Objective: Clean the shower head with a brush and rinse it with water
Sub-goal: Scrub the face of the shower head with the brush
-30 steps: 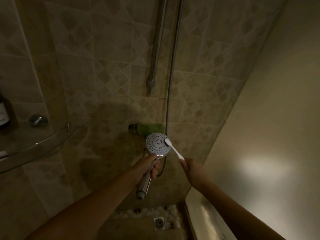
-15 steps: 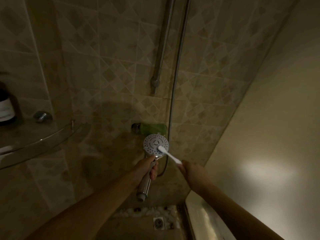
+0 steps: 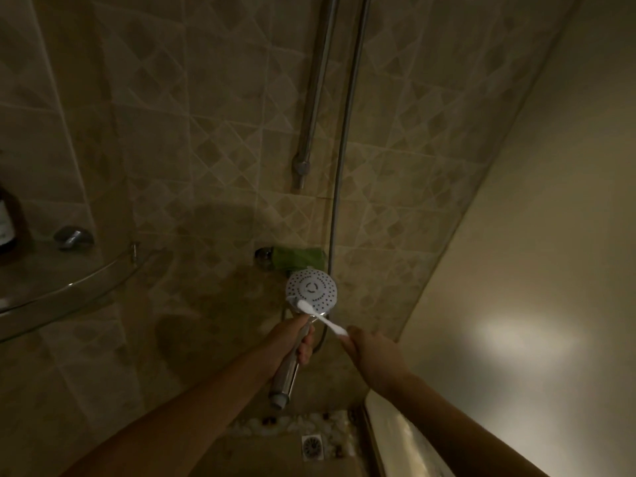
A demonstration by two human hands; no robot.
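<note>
- White toothbrush-style brush (image 3: 324, 320): its bristle end lies against the lower left edge of the shower head's spray face, and its handle slants down to the right.
- The right hand (image 3: 371, 349) grips the far end of the brush handle, fingers closed round it. Only the back of the hand shows.
- The shower head (image 3: 311, 290) is held up in front of the tiled wall (image 3: 206, 132), its round dotted face turned toward the camera.
- The left hand (image 3: 292, 339) is wrapped round the chrome handle (image 3: 286, 380) just below the head, thumb and fingers curled about it.
- A metal hose (image 3: 345, 166) hangs beside the slide rail (image 3: 318, 80).
- A green cloth (image 3: 297, 258) covers the tap behind the shower head.
- A dark bottle (image 3: 8, 225) stands on the glass corner shelf (image 3: 69, 287) at the left.
- A square floor drain (image 3: 312, 445) sits below the arms.
</note>
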